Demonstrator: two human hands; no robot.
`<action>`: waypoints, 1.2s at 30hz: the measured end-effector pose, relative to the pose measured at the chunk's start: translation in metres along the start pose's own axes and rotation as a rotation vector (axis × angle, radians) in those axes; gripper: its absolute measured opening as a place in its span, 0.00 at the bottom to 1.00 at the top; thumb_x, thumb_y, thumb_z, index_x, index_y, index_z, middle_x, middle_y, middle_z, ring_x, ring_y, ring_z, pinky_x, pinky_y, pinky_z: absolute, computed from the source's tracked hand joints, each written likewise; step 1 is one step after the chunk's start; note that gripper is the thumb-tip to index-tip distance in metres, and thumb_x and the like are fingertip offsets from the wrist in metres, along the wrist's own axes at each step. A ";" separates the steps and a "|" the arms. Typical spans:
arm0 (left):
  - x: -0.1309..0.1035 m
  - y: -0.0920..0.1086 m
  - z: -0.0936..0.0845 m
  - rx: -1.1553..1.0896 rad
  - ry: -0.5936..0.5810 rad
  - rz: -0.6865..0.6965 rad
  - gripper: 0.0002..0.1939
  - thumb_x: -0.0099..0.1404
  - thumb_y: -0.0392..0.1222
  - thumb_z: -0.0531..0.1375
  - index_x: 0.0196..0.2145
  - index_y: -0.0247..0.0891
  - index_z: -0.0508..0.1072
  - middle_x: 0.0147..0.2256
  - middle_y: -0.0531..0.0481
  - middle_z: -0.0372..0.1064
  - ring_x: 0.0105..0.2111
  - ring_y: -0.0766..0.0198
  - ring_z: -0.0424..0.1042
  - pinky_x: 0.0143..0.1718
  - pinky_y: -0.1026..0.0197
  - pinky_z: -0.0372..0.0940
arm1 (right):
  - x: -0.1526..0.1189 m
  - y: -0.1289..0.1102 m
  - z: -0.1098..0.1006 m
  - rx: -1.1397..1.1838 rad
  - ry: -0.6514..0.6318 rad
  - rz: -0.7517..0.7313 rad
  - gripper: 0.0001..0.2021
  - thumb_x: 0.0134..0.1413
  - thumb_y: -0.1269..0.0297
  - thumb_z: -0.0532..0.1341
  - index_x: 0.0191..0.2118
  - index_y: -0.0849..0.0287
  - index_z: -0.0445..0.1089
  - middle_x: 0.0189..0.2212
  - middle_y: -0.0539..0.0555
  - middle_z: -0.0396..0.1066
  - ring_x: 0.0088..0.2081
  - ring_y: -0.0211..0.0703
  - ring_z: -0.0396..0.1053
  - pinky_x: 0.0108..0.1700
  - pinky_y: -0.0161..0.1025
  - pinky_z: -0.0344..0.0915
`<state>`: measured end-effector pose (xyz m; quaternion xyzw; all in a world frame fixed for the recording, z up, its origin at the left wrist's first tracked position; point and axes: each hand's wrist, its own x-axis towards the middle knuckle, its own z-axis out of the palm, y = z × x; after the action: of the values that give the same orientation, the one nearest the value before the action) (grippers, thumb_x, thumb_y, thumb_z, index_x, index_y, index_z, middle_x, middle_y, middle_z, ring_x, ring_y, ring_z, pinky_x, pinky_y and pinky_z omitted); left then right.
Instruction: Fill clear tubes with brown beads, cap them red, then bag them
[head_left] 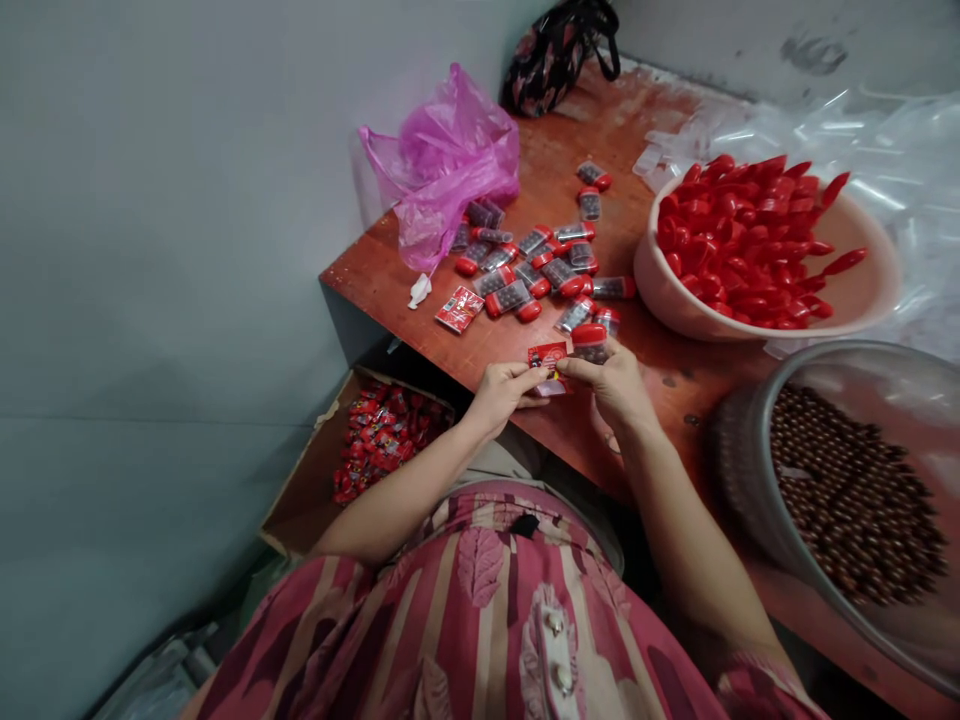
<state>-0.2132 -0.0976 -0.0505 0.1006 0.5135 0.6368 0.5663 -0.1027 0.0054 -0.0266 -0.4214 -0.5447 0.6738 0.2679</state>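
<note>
Between my two hands, near the table's front edge, is a red printed packet. My left hand pinches its left and lower side. The thumb of my right hand touches the packet's right side, while the same hand holds a small clear jar with a red cap, dark balls inside. Just beyond lie several similar filled jars in a loose heap, mostly on their sides. A flat stack of red packets rests on the table left of the heap.
A pink bowl of red caps and spoon-like pieces stands at right, before clear plastic bags. Nearer is a grey basin of brown balls. A purple bag and dark floral bag lie behind. Below left, a carton holds red-wrapped items.
</note>
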 end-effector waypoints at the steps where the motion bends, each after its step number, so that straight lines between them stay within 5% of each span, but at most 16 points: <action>1: 0.001 -0.001 0.002 -0.028 0.024 0.004 0.16 0.45 0.47 0.72 0.24 0.30 0.77 0.24 0.49 0.73 0.24 0.69 0.72 0.31 0.64 0.73 | 0.001 0.000 -0.001 0.010 0.013 -0.009 0.17 0.32 0.64 0.73 0.29 0.57 0.66 0.21 0.43 0.67 0.22 0.34 0.62 0.26 0.33 0.61; 5: 0.005 0.002 0.007 -0.175 0.140 -0.054 0.12 0.46 0.40 0.72 0.23 0.29 0.75 0.24 0.48 0.74 0.23 0.69 0.72 0.28 0.66 0.72 | -0.009 0.012 -0.007 0.091 -0.002 -0.054 0.16 0.47 0.53 0.67 0.35 0.56 0.64 0.25 0.46 0.70 0.21 0.34 0.64 0.20 0.31 0.59; 8: 0.005 0.007 0.008 -0.253 0.183 -0.103 0.10 0.51 0.36 0.70 0.24 0.29 0.74 0.23 0.48 0.73 0.22 0.69 0.72 0.25 0.67 0.71 | -0.031 0.028 -0.013 0.140 -0.066 -0.052 0.15 0.53 0.51 0.63 0.40 0.54 0.64 0.32 0.47 0.71 0.28 0.37 0.71 0.25 0.33 0.68; 12: 0.006 0.007 0.010 -0.334 0.206 -0.122 0.10 0.54 0.37 0.68 0.25 0.30 0.71 0.24 0.48 0.74 0.22 0.69 0.73 0.26 0.67 0.71 | -0.062 0.041 -0.015 -0.104 -0.046 -0.106 0.12 0.58 0.52 0.60 0.39 0.55 0.66 0.31 0.48 0.72 0.31 0.38 0.74 0.38 0.39 0.73; 15: 0.006 0.005 0.013 -0.375 0.188 -0.124 0.08 0.57 0.36 0.67 0.27 0.31 0.72 0.25 0.48 0.74 0.24 0.67 0.74 0.29 0.65 0.71 | -0.073 0.041 -0.009 -0.307 0.012 -0.160 0.14 0.60 0.50 0.57 0.38 0.57 0.65 0.28 0.50 0.73 0.28 0.39 0.75 0.36 0.39 0.73; 29: 0.002 -0.001 0.023 -0.328 0.081 -0.040 0.16 0.48 0.43 0.72 0.24 0.31 0.71 0.25 0.49 0.74 0.25 0.68 0.73 0.35 0.62 0.70 | -0.064 0.050 -0.008 -0.342 0.005 -0.172 0.15 0.60 0.49 0.56 0.39 0.57 0.63 0.20 0.45 0.68 0.19 0.36 0.69 0.21 0.32 0.67; 36: 0.000 0.002 0.030 -0.177 -0.033 0.020 0.20 0.43 0.48 0.73 0.24 0.30 0.72 0.21 0.51 0.70 0.19 0.70 0.68 0.21 0.67 0.62 | -0.056 0.049 -0.010 -0.181 -0.074 -0.131 0.14 0.59 0.50 0.57 0.36 0.57 0.63 0.22 0.46 0.69 0.19 0.34 0.67 0.20 0.31 0.65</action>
<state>-0.1936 -0.0810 -0.0357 0.0661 0.4448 0.6836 0.5749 -0.0613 -0.0488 -0.0586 -0.3822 -0.6392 0.6180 0.2517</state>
